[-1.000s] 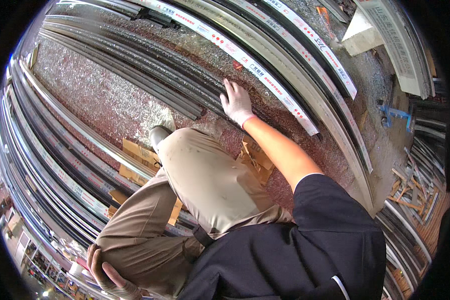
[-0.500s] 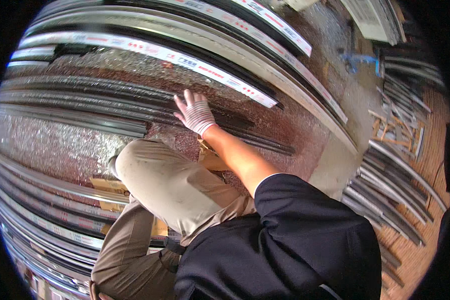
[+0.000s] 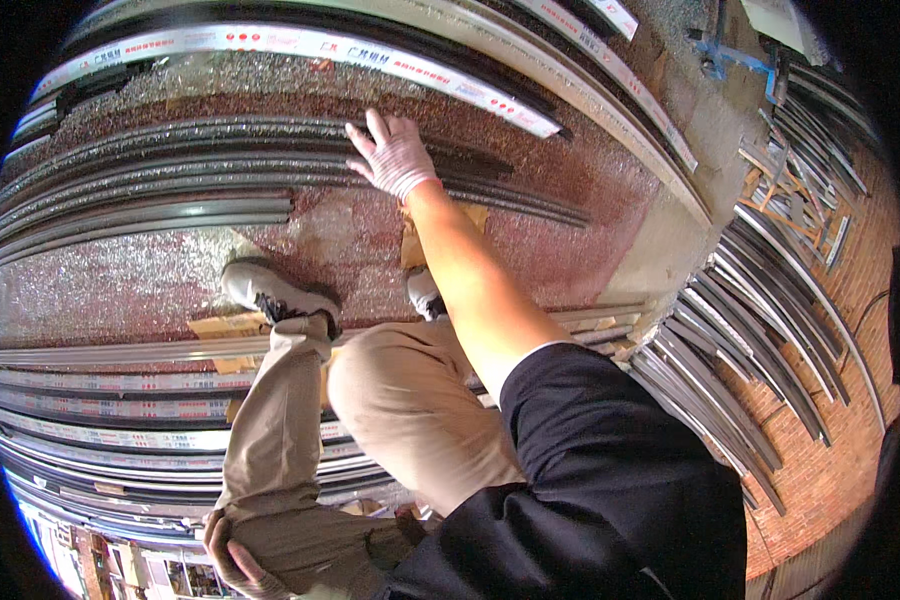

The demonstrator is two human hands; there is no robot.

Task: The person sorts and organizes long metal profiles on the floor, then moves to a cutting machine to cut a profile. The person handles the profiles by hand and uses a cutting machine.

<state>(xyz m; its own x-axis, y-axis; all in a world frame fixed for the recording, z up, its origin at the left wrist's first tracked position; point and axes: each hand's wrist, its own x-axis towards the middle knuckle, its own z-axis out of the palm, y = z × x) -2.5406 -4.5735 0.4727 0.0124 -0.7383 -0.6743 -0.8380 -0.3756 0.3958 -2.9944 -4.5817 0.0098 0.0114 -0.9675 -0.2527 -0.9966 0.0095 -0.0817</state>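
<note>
Down on the speckled reddish floor [image 3: 150, 285], the person crouched among long metal profiles, one grey shoe [image 3: 270, 293] planted flat and the other shoe [image 3: 425, 295] partly hidden behind the outstretched forearm. Reaching forward, the right hand [image 3: 395, 155], in a thin pale glove, lay palm-down with its fingers spread fairly wide, pressed onto the bundle of dark grey metal profiles [image 3: 170, 185] that ran across the floor; it gripped nothing, only rested on top of the strips near their right-hand end. Just beyond the fingertips lay a long profile wrapped in white printed film [image 3: 300, 45], close to the hand yet apart from it. A piece of brown cardboard [image 3: 415, 245] sat on the floor under the forearm, and another cardboard scrap [image 3: 225, 325] lay beside the grey shoe. Low at the picture's edge, the left hand [image 3: 232, 550] rested against the beige trouser leg [image 3: 270, 430], fingers loosely curled and holding nothing that could be made out. More stacked profiles [image 3: 100, 400] lay beside that leg, and a further heap [image 3: 770, 300] fanned over the brick paving to the right.
</note>
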